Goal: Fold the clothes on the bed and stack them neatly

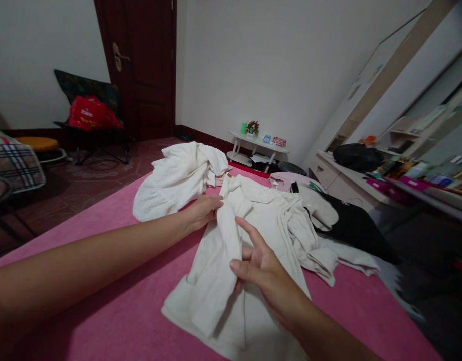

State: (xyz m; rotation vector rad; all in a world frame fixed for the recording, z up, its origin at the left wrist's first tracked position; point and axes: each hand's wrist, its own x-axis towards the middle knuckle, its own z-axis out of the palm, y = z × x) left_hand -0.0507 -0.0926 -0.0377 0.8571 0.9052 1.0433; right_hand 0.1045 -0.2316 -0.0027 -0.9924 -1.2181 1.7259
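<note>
Mid-fold on a pink bed cover (121,326): the left hand (202,210) pinches the top of a cream shirt (215,286), lying dead centre. The right hand (264,273), fingers loosely spread, presses the turned-in panel. The limp, creased cotton looks to need smoothing flat. A crumpled white garment (178,175) lies at 11 o'clock and a black garment (351,225) at 3.

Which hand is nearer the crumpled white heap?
Left. The left hand lies just beside the crumpled white heap; the right hand is farther off, on the cream garment.
</note>
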